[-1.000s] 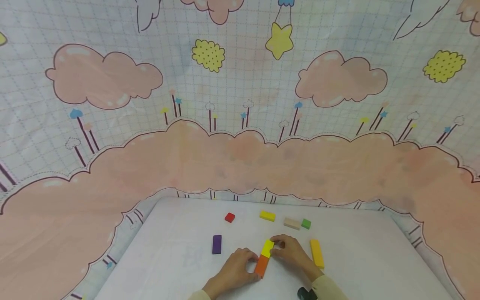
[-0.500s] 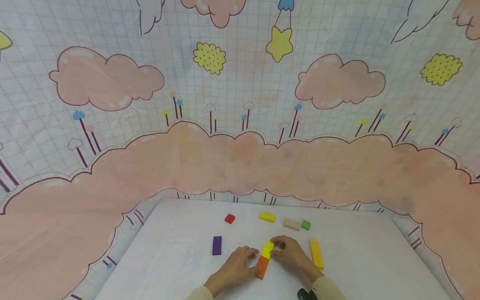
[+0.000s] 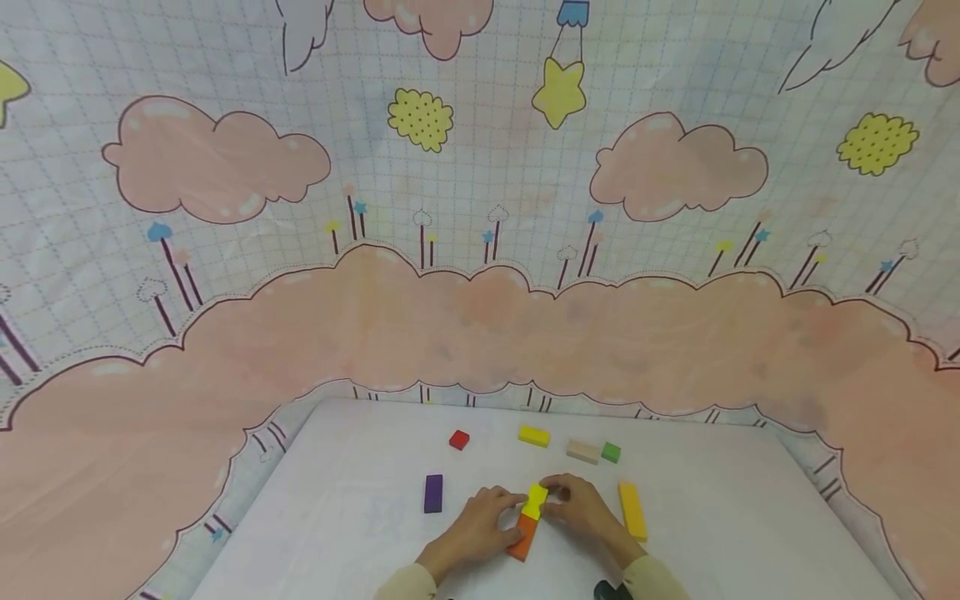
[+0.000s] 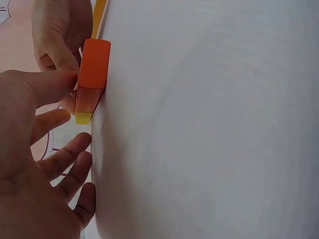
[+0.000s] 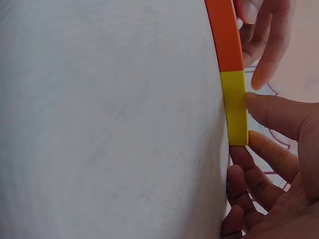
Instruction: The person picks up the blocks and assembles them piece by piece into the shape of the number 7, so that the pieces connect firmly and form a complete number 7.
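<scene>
An orange block and a yellow block lie end to end on the white table, forming one slanted bar. My left hand is on the bar's left side, its thumb touching the orange block and its index fingertip reaching the yellow one in the head view. The other left fingers spread loosely. At the far end, my right hand pinches the yellow block; its thumb rests on the side while the index finger meets the end. Part of the orange block hides the yellow one in the left wrist view.
Left of the hands lies a purple block; right of them, a long amber block. Farther back are a red block, another yellow block, a beige block and a green block. A patterned cloth rises behind.
My left hand has slid forward along the bar: its thumb left the orange block's near end, and its index finger came to the yellow block. The right hand stays in place.
</scene>
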### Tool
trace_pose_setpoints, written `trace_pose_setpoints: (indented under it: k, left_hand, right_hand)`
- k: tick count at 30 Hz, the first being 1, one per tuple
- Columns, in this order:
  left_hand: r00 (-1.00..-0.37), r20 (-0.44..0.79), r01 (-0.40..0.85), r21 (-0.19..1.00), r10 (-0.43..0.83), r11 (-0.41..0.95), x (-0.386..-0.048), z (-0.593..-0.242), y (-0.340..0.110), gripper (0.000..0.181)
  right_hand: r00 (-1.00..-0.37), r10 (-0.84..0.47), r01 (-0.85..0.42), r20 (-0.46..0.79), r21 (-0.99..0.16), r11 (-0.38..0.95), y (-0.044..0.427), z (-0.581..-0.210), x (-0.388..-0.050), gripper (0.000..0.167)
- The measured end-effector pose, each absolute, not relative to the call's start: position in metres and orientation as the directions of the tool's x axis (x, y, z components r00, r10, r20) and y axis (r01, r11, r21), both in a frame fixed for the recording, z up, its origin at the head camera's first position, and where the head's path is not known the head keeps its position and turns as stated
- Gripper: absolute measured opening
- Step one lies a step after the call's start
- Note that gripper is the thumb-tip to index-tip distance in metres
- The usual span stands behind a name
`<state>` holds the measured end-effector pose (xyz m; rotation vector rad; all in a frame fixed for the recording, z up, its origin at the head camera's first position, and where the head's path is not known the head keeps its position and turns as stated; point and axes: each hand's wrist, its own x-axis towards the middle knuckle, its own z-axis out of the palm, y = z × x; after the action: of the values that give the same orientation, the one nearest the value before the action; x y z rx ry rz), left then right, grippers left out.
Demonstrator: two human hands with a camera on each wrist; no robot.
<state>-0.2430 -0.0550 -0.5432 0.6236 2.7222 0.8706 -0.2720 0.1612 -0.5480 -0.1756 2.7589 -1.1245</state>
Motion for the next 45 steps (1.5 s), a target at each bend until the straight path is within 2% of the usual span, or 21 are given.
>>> trace_pose_setpoints:
  k: [8, 30, 45]
  left_hand:
    - [-0.874, -0.044, 0.376, 0.570, 0.484, 0.731, -0.2455, -0.5465, -0.0555, 0.046]
    - [-0.868, -0.030, 0.401, 0.546, 0.496, 0.736, -0.2418, -0.5440, -0.0549, 0.044]
    - [-0.870, -0.013, 0.411, 0.533, 0.493, 0.739, -0.2383, -0.5448, -0.0552, 0.043]
  right_hand:
    - [-0.980, -0.176, -0.057, -0.097, -0.708, 0.704, 0.1618, -0.5470, -0.2716, 0.035]
    - [-0.978, -0.179, -0.053, -0.106, -0.707, 0.705, 0.1608, -0.5447, -0.2672, 0.035]
    - [-0.971, -0.228, -0.106, -0.078, -0.711, 0.695, 0.1647, -0.5446, -0.2662, 0.038]
